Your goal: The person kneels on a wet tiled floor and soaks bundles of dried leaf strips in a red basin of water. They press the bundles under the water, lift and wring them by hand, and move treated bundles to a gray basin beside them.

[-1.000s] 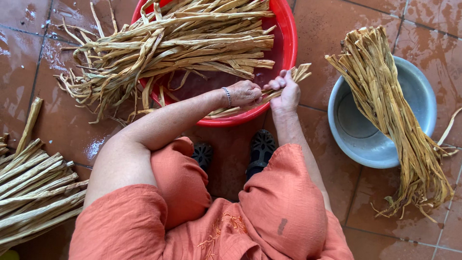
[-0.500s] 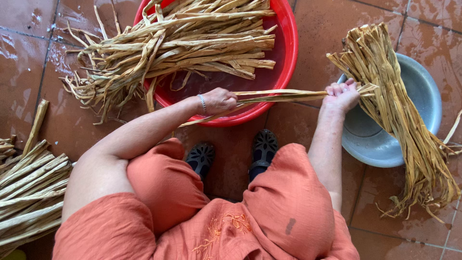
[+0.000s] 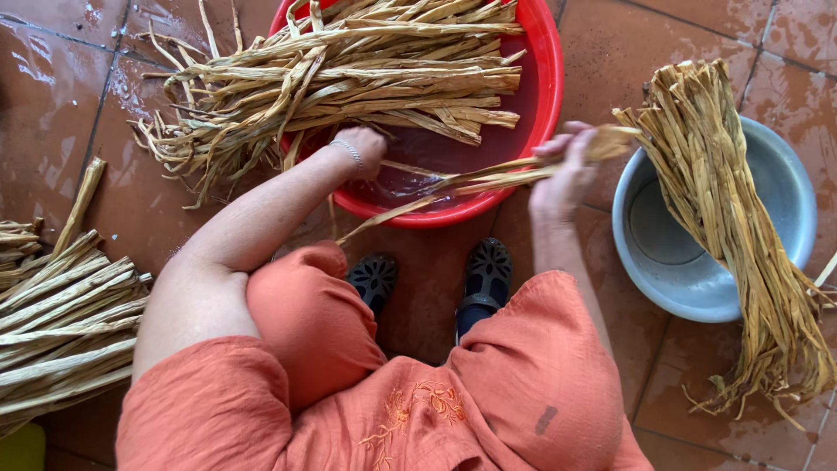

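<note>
- While I look straight down, I see orange trousers and two dark sandals (image 3: 436,279) nearest me on the wet tiled floor (image 3: 52,105).
- At my left edge a pile of pale dry stalks (image 3: 61,323) lies on the tiles.
- My right hand (image 3: 567,170) is closed around one end of a long wet strip (image 3: 471,181), near the rim of the red basin (image 3: 545,96).
- That strip runs leftward over the basin's near rim, its far end hanging toward my knee.
- My left hand (image 3: 362,148) reaches into the basin, fingers curled down at the water; what it grips I cannot tell.
- Beyond it, a soaked bundle (image 3: 349,70) lies across the basin.
- To the right, a grey bowl (image 3: 785,183) carries another bundle (image 3: 732,218) draped over it.
</note>
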{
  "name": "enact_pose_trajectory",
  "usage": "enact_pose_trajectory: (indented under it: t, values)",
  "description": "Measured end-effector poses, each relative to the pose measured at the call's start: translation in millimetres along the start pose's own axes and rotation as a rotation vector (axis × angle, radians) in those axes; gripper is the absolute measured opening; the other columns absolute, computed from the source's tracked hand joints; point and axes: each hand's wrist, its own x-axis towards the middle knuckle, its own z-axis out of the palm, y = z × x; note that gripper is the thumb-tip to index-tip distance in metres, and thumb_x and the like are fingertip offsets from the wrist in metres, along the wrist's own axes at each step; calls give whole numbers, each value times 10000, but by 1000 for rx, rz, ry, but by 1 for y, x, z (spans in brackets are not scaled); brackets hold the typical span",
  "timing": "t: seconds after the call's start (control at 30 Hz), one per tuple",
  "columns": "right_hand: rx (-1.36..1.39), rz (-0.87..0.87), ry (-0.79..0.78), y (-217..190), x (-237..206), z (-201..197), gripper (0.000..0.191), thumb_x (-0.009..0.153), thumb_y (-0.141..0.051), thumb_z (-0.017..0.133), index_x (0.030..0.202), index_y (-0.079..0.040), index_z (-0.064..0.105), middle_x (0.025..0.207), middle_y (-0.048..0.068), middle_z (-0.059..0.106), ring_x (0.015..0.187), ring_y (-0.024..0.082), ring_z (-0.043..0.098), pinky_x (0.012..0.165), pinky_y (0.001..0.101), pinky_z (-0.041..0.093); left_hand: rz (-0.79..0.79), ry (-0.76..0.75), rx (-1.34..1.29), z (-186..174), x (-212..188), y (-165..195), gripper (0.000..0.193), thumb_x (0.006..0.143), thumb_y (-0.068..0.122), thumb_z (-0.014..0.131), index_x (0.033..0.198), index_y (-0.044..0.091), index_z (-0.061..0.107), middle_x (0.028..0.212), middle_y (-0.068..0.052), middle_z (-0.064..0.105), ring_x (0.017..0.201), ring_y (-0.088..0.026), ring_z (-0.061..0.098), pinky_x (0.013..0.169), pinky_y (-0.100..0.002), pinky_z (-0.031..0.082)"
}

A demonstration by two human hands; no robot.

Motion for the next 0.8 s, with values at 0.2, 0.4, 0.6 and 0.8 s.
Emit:
enact_pose_trajectory:
  t: [0.2, 0.4, 0.6, 0.8]
  values:
    - [-5, 313, -83, 42, -44, 21, 323, 1077, -344, 504, 1188, -50, 581, 874, 40, 639, 807, 178, 678, 825, 418, 624, 238, 410, 162, -19, 25, 37, 287, 842, 199, 667, 1102, 112, 750, 1399, -148, 563, 1334, -317, 455, 1047, -548, 394]
    - [118, 383, -34, 43, -36, -13, 310, 1068, -351, 562, 1169, -61, 604, 834, 19, 571, 686, 134, 569, 723, 393, 597, 353, 570, 238, -11, 46, 54, 325, 758, 185, 674, 1070, 106, 725, 1271, -120, 607, 1261, -302, 486, 1045, -672, 336]
    - [24, 465, -61, 50, -34, -11, 205, 1005, -207, 720, 1168, -95, 662, 862, -18, 560, 627, 67, 462, 587, 274, 429, 347, 614, -477, -22, 49, 73, 141, 879, 89, 683, 1019, 109, 689, 976, -84, 726, 1032, -307, 660, 935, -427, 516]
    - [95, 343, -106, 33, -37, 5, 215, 1082, -195, 658, 1247, -65, 706, 906, -2, 577, 705, 78, 519, 603, 271, 448, 493, 618, -954, -23, 27, 129, 236, 871, 129, 735, 1104, 114, 703, 889, -115, 750, 820, -269, 758, 747, -375, 601]
